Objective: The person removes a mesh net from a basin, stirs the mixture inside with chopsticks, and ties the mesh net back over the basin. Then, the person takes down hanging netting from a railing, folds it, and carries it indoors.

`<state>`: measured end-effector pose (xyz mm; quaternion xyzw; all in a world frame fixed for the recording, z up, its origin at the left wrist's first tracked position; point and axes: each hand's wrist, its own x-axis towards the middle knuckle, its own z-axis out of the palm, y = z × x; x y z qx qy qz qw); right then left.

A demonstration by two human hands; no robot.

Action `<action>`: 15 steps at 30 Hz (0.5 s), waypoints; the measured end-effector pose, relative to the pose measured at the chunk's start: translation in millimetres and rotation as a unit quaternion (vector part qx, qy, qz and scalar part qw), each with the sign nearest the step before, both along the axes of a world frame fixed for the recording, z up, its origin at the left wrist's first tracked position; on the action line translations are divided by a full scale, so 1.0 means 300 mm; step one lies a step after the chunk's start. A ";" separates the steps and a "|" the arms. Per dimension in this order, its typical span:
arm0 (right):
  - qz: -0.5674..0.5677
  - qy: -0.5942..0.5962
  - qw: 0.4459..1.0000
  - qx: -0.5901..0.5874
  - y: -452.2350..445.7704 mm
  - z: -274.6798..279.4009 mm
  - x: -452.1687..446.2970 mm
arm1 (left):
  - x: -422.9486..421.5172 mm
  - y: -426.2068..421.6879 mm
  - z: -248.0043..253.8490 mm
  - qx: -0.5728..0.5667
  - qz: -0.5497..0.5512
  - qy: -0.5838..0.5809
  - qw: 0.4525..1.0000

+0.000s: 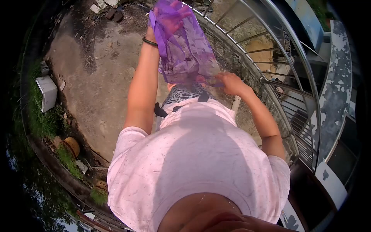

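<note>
A thin, see-through purple bag (183,52) is stretched out in front of my body. My left hand (172,18) shows through its upper part, inside or behind the film, with fingers spread apart. A dark band (150,41) circles my left wrist. At the bag's lower right corner, my right hand (232,83) has its fingers closed on the edge. Through the film I make out part of my legs and the ground, blurred and tinted purple. Patterned dark shorts (185,94) show just below the bag.
A curved metal railing (305,71) runs close along my right side. Stained concrete (98,89) lies underfoot. On the left are a white box-like object (47,92), a rusty round container (72,147) and grass. Rubble (114,14) lies at the far edge.
</note>
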<state>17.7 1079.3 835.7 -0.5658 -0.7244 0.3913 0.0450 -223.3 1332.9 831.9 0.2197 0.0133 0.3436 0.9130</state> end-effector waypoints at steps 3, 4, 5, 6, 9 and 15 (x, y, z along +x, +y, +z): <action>-0.105 0.114 0.976 0.155 0.137 0.073 -0.077 | 0.051 -0.129 -0.004 -0.021 -0.014 0.031 0.999; -0.141 0.116 0.955 0.232 0.193 0.103 -0.102 | 0.066 -0.166 -0.001 -0.037 -0.021 0.022 0.999; -0.175 0.115 0.928 0.309 0.245 0.134 -0.127 | 0.086 -0.201 0.004 -0.061 0.002 0.035 0.998; -0.173 0.103 0.911 0.361 0.297 0.172 -0.153 | 0.106 -0.233 0.013 -0.083 0.027 0.048 0.995; -0.200 0.066 0.880 0.427 0.321 0.151 -0.337 | 0.153 -0.263 -0.043 -0.083 0.156 0.146 0.973; -0.372 0.433 0.811 0.128 0.293 -0.015 -0.319 | 0.076 -0.198 -0.181 0.279 0.485 0.513 0.651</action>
